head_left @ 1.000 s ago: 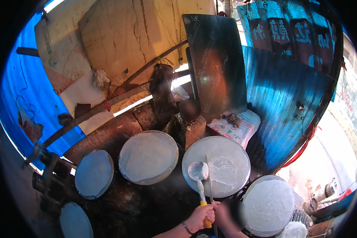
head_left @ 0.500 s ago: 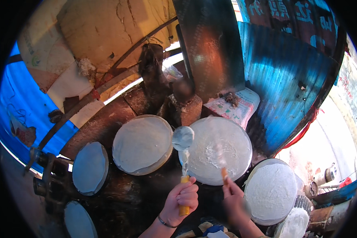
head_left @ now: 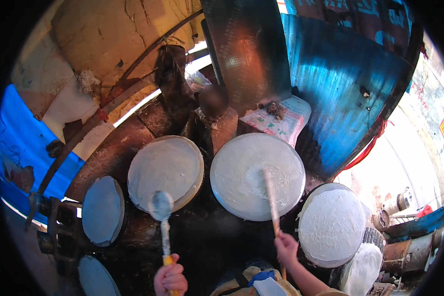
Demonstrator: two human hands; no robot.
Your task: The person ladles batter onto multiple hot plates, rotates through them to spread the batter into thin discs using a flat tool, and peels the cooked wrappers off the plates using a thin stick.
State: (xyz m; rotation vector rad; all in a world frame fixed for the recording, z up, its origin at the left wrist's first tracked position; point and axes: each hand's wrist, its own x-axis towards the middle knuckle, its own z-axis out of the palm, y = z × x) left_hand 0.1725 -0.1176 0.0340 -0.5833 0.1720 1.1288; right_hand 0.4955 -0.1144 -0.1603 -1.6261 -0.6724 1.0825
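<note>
My left hand (head_left: 170, 277) grips a batter-coated ladle (head_left: 164, 228) by its yellow handle; its bowl is over the lower edge of the middle-left round griddle (head_left: 164, 167), which holds a pale layer. My right hand (head_left: 286, 246) is closed on a long flat wooden stick (head_left: 272, 197), whose pale end lies over the large round griddle (head_left: 237, 172) spread with white batter. To the right sits another griddle with a rough white layer (head_left: 330, 227); two more pale discs (head_left: 101, 212) are at the left.
A brown brick block (head_left: 214, 128) and a printed sack (head_left: 276, 118) are behind the griddles. Corrugated blue sheets (head_left: 340, 98), a dark upright panel (head_left: 246, 49) and a metal bar (head_left: 69, 153) surround them. Metal canisters (head_left: 407, 254) stand at the right.
My left hand and ladle have moved left and down, away from the large griddle. My right hand holds the stick lower and farther right. The view has shifted somewhat.
</note>
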